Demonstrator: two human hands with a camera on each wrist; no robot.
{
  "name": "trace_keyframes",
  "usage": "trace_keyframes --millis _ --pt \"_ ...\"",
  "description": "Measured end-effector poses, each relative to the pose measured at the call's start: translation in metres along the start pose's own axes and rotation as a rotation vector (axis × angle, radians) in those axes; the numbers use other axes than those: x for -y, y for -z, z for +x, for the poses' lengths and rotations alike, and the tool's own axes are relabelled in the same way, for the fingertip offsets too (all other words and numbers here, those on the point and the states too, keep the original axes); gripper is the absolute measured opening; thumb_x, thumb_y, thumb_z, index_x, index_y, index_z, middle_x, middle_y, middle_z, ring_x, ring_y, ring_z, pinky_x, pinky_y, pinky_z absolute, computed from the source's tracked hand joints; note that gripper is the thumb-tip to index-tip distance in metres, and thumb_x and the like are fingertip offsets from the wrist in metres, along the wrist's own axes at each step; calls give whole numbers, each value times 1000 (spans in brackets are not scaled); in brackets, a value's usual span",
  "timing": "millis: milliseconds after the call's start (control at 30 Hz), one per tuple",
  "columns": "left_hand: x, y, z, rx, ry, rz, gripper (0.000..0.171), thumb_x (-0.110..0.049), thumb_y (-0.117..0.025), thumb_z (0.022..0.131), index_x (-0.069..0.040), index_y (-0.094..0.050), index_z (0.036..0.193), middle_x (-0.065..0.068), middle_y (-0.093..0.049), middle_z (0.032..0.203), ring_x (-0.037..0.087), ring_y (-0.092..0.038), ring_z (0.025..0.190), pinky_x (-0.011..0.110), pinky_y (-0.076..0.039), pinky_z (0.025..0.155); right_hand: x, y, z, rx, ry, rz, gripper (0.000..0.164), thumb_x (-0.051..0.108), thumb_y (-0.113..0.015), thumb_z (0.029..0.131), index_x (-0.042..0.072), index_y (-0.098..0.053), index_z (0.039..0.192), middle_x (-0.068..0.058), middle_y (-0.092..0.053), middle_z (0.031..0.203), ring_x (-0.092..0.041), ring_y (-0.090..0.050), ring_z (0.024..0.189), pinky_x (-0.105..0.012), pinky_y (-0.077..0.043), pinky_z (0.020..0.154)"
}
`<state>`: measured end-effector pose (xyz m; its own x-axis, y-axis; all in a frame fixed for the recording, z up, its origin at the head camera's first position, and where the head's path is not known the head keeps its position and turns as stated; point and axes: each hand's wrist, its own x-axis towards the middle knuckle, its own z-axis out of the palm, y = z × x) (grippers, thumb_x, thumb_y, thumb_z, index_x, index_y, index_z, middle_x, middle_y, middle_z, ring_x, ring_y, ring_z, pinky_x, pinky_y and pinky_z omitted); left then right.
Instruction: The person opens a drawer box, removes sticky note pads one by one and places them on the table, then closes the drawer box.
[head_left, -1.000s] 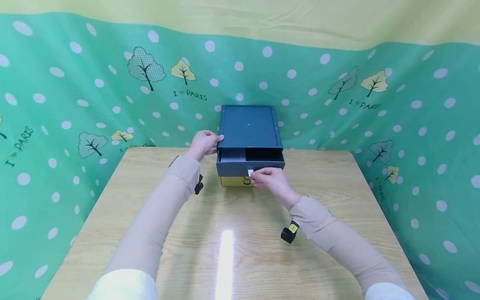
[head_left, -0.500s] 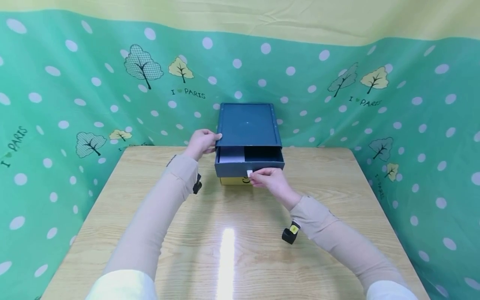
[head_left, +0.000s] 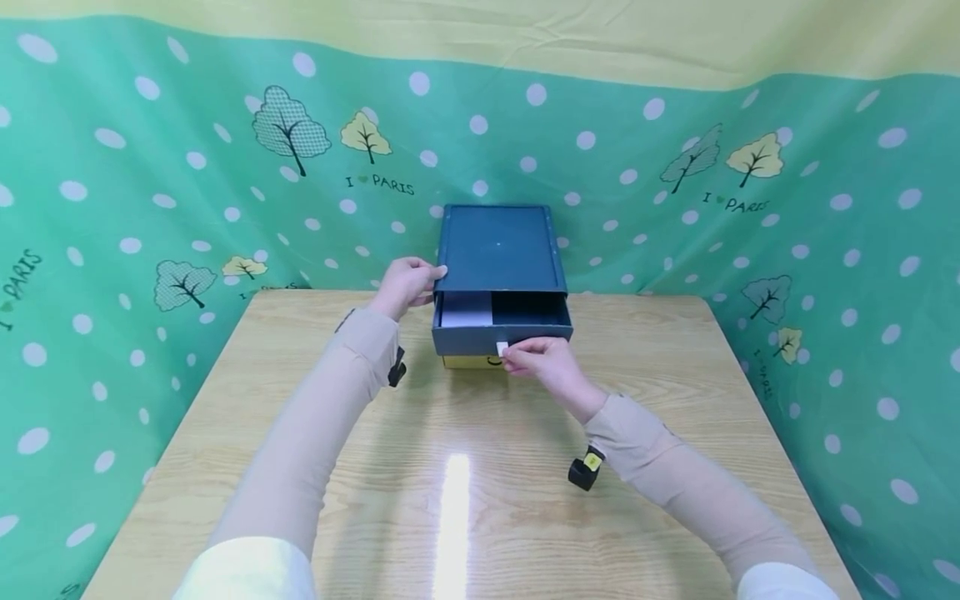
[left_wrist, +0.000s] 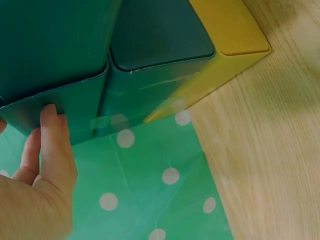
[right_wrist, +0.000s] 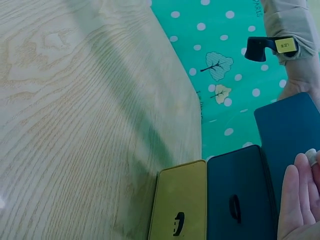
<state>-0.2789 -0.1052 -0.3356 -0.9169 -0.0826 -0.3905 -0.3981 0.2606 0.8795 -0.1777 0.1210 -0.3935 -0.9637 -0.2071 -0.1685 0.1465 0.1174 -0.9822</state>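
Observation:
A dark blue drawer box (head_left: 498,250) tops a stack at the back of the table. Its drawer (head_left: 465,341) is pulled partway out, with a pale lilac patch inside on the left and a dark right side. The right hand (head_left: 553,368) pinches a small white tab (head_left: 502,349) on the drawer front. On the box's left side rests the left hand (head_left: 405,286), thumb at the top edge; in the left wrist view its fingers (left_wrist: 52,135) press fairly straight against the box wall. Part of the right hand is cut off in the right wrist view.
Beneath the top box sit another dark blue box (right_wrist: 240,185) and a yellow box (right_wrist: 182,192), each with a black mark on its front. The wooden table (head_left: 375,492) reaches a green dotted curtain (head_left: 637,200) behind and at both sides.
The drawer has slid slightly further out toward the person, the right hand moving with its tab. The left hand keeps its place on the box.

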Motion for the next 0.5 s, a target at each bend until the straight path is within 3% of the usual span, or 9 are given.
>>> trace_keyframes --millis 233,300,500 --pt "-1 2 -2 -5 -2 -13 22 -26 -64 91 -8 -51 91 9 -47 137 27 -50 120 34 -53 95 2 0 -6 18 10 -33 23 5 -63 90 -12 -66 104 -17 -72 94 -15 -69 79 -38 -59 82" --pt "-1 2 -2 -1 -5 -15 22 -26 -64 91 -8 -51 90 9 -47 137 27 -50 121 33 -53 95 2 0 -7 11 7 -40 23 6 -63 90 -12 -66 104 -18 -72 95 -16 -70 80 -35 -59 80" --pt "-2 -1 -2 13 -3 -4 23 -26 -64 91 -8 -50 90 9 -47 138 27 -50 121 33 -53 95 0 1 -12 10 -1 -23 23 6 -64 89 -13 -65 103 -23 -70 97 -10 -68 74 -38 -58 83"
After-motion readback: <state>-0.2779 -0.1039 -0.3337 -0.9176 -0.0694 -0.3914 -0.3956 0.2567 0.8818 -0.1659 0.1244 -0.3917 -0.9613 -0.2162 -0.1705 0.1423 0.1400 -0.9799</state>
